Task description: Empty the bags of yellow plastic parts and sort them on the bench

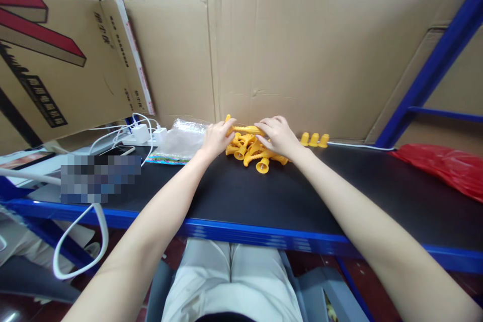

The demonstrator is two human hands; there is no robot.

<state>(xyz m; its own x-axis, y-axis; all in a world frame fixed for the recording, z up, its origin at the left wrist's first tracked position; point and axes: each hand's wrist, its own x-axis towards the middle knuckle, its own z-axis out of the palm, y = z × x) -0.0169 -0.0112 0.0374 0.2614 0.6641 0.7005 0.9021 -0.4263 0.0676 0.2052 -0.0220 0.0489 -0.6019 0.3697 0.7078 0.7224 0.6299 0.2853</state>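
Note:
My left hand [217, 139] is closed around the left end of a yellow plastic piece [244, 129] with a ridged stem. My right hand [278, 134] has its fingers over the right end of the same piece, thumb below. The piece lies level between both hands, above a pile of similar yellow pieces [249, 152]. Some in the pile have curved ridged stems and flared, bell-like ends; one flared end [262, 166] faces me. Just right of my right hand, small yellow cups [314, 140] stand in a row.
The black tabletop [264, 201] has a blue metal front edge [264, 229]. Clear plastic bags [181, 141] lie left of the pile, near white chargers [140, 133] and cables. A red plastic bag [441, 167] sits at right. A cardboard wall [302, 60] stands behind.

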